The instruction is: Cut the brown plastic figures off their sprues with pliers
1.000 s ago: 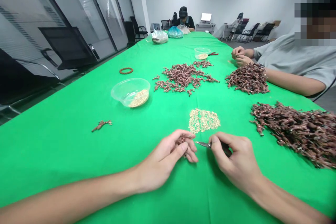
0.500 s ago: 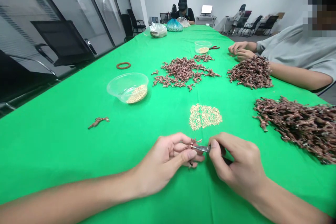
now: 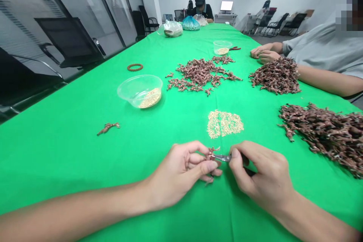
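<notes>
My left hand [image 3: 188, 166] pinches a small brown branching piece, like a tiny figurine [image 3: 211, 152], between thumb and fingers; much of it is hidden. My right hand [image 3: 261, 174] is closed round dark-handled pliers [image 3: 222, 157], whose narrow metal jaws touch the piece. Just beyond my hands, small golden grains [image 3: 225, 123] lie spread on the green cloth. A single brown piece [image 3: 108, 128] rests off to the left. A clear plastic bowl [image 3: 127, 87] holds more of the grains.
Heaps of similar brown pieces lie at the middle [image 3: 198, 72] and along the right [image 3: 323, 132]. A co-worker's hands [image 3: 265, 52] rest beside another heap [image 3: 275, 75]. Farther off are a brown ring [image 3: 135, 67], a second bowl [image 3: 222, 46], filled plastic bags [image 3: 191, 24] and a seated person.
The whole view has shifted slightly, so the table things sit a little higher and farther right. My hands keep their grips, with the plier jaws still at the small piece.
</notes>
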